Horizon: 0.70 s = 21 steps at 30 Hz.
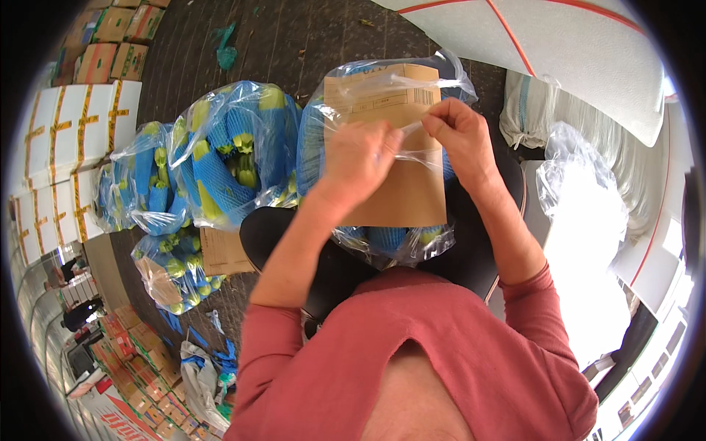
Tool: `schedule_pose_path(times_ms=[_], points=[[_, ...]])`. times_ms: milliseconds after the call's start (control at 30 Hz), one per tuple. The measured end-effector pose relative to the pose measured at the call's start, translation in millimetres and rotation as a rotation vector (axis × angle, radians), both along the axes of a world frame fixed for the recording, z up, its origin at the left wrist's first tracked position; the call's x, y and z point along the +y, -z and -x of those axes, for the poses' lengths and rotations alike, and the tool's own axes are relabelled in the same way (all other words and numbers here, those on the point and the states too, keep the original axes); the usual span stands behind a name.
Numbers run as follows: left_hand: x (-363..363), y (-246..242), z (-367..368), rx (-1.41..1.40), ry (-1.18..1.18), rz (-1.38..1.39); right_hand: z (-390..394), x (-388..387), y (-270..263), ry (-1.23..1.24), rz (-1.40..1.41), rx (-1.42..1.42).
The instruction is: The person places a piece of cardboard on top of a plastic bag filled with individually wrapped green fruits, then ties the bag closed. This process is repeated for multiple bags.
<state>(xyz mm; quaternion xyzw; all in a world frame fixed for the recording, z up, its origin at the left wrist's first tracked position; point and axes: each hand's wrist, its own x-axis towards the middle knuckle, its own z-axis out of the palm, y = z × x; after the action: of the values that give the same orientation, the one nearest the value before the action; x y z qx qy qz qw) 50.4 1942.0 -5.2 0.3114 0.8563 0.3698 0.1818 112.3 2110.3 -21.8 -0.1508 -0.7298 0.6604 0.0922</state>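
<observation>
Before me stands a clear plastic bag [394, 245] of long green vegetables in blue foam netting. Across the bag lies a flat brown cardboard sheet [397, 193] with printing and a barcode. My left hand [361, 157], slightly blurred, is closed on the bag's gathered plastic above the cardboard. Thumb and fingertips of my right hand [460, 135] pinch another part of this plastic, and a twisted strip is stretched between both hands. The bag's loose top edge spreads beyond them. My knees flank the bag.
More bags of netted vegetables [234, 149] stand to the left, beside a cardboard piece [223, 251]. White taped boxes [71, 132] are stacked farther left. On the right are clear plastic bags [584, 220], a white woven sack [524, 110] and a white foam sheet [579, 60].
</observation>
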Motion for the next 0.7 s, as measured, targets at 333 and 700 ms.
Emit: schedule_pose_path(times_ms=[333, 700], points=[[-11, -11, 62, -0.4, 0.681, 0.053, 2, 9, -13, -0.184, -0.302, 0.215], [-26, -11, 42, 1.169, 0.41, 0.112, 53, 28, -26, -0.968, -0.48, -0.105]])
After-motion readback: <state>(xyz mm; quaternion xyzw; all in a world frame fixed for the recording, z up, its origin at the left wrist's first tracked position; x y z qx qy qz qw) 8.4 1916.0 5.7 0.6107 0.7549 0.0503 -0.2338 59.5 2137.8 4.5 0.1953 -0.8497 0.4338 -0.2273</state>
